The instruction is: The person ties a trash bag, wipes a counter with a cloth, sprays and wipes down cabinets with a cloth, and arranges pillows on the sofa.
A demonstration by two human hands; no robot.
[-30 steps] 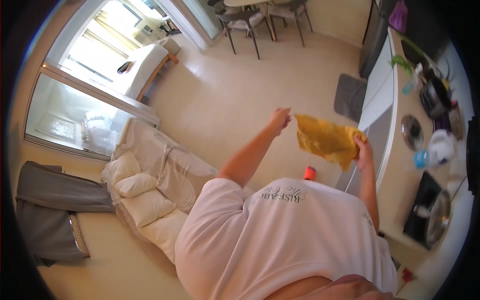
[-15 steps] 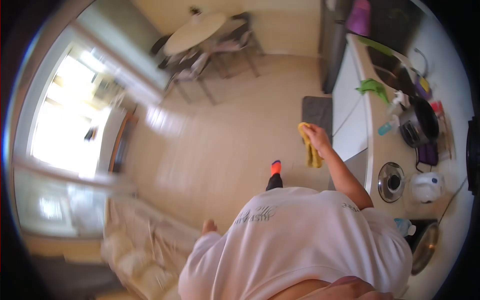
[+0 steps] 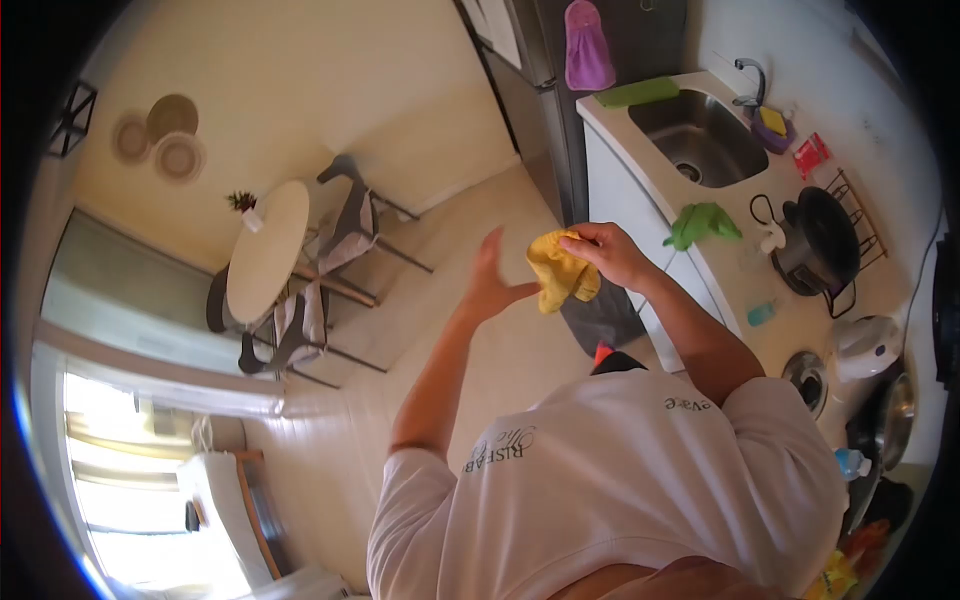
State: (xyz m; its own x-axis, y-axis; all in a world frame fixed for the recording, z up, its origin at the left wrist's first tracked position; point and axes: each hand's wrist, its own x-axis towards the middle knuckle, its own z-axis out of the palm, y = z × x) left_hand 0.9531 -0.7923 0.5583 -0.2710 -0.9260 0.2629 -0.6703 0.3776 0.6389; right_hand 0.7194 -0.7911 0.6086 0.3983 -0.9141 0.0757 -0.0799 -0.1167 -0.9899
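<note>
A crumpled yellow cloth (image 3: 562, 270) hangs in front of my chest, above the floor. The fingers of my right hand (image 3: 612, 253) are closed on its upper right part. My left hand (image 3: 490, 285) is just left of the cloth, fingers spread and thumb pointing toward it, with nothing held. Whether the thumb tip touches the cloth is hard to tell. To the right, a green cloth (image 3: 703, 226) lies at the front edge of the counter (image 3: 690, 290).
Beyond the counter's front stand a sink (image 3: 700, 138) and a fridge (image 3: 560, 140). A black pot (image 3: 818, 240), a glass lid (image 3: 805, 382) and a white kettle (image 3: 867, 346) are on the right. A round table (image 3: 270, 250) with chairs (image 3: 345, 215) is at the left.
The view has swung right toward the sink and fridge. My left hand, low at my side half a second ago, has risen beside the yellow cloth. My right hand still holds it.
</note>
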